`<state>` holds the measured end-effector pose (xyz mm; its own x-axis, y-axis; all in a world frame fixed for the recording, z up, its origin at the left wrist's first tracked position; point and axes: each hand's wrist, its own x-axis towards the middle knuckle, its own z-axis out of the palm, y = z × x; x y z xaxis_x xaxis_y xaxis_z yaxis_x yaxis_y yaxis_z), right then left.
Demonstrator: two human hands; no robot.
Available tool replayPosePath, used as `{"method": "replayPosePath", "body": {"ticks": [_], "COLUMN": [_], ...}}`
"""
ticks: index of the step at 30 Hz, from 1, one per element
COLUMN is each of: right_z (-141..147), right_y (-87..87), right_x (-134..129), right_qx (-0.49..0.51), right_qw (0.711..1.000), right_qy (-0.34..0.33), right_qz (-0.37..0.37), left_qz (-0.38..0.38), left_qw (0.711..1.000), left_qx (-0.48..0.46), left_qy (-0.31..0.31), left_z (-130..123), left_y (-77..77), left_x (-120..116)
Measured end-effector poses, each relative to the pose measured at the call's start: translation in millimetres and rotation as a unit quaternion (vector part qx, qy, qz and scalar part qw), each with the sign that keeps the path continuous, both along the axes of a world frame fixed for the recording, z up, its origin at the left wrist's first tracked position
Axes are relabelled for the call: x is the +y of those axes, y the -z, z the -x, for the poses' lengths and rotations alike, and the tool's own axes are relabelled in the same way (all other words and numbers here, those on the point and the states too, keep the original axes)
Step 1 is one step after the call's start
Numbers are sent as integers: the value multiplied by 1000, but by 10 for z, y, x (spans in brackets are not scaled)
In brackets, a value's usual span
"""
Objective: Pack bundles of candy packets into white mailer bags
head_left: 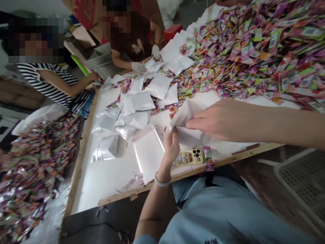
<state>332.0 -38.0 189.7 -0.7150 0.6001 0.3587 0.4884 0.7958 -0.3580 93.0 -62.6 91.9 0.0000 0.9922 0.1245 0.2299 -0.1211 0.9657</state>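
Observation:
My left hand pinches the near left corner of a white plastic bag at the table's front edge. My right hand reaches in from the right, its fingers stretched out against the same bag; they are slightly blurred, and their tips are partly hidden. A stack of flat white bags lies just left of my left wrist. Below the held bag are a phone in a yellow cartoon case and a single small colourful packet.
Several filled white bags lie at the table's middle left. A large heap of colourful packets covers the far right. Two people sit across, one in white gloves. More packets fill the left side; a white crate stands right.

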Motion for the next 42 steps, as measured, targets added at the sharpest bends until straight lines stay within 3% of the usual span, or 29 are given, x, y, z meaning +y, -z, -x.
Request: {"method": "replayPosePath", "body": {"ticks": [2,4,7,10,14,17,22,26,28,31,33,36,39,41,42], "right_z": [-165,-216,-117,-43,-142,-226,-318,-357,-321,-231,-207,-309,-521,-619,-629], "right_y": [67,277,630,792,816,856,1001,1213,1386,1742,2006,2316,2381,2281,2206], "right_x": [-77,-20,217,427,553,618,772,1024,1189,1427,1525,1527,1427,1358,1322], "right_qx": [137,235,226,154,151,194,230,211,207,180,142,64,17,21,29], "right_qw": [987,962,947,919,916,917,876,846,848,863,895,956,975,977,979], "right_qy": [76,138,76,19,46,5,-95,-119,-127,-130,-117,-105,-132,-142,-136], "right_qz": [-23,19,213,363,369,349,414,474,470,454,405,267,175,156,152], "left_qz": [-18,-23,-37,-48,-53,-82,-208,-180,-169,-173,-192,-231,-259,-251,-230], "left_qw": [999,1000,998,995,989,974,915,872,864,843,801,707,648,652,671], "left_qx": [9,14,20,32,49,65,99,200,225,259,330,470,557,574,573], "left_qy": [-24,-9,44,84,132,201,332,408,417,439,462,475,451,426,411], "left_z": [113,199,260,268,280,322,447,531,576,667,745,862,939,962,963], "left_y": [50,71,37,-35,-84,-65,-80,-115,-2,354,627,917,938,803,709], "left_x": [79,159,280,417,643,812,950,1105,1269,1576,1728,1734,1545,1412,1352]}}
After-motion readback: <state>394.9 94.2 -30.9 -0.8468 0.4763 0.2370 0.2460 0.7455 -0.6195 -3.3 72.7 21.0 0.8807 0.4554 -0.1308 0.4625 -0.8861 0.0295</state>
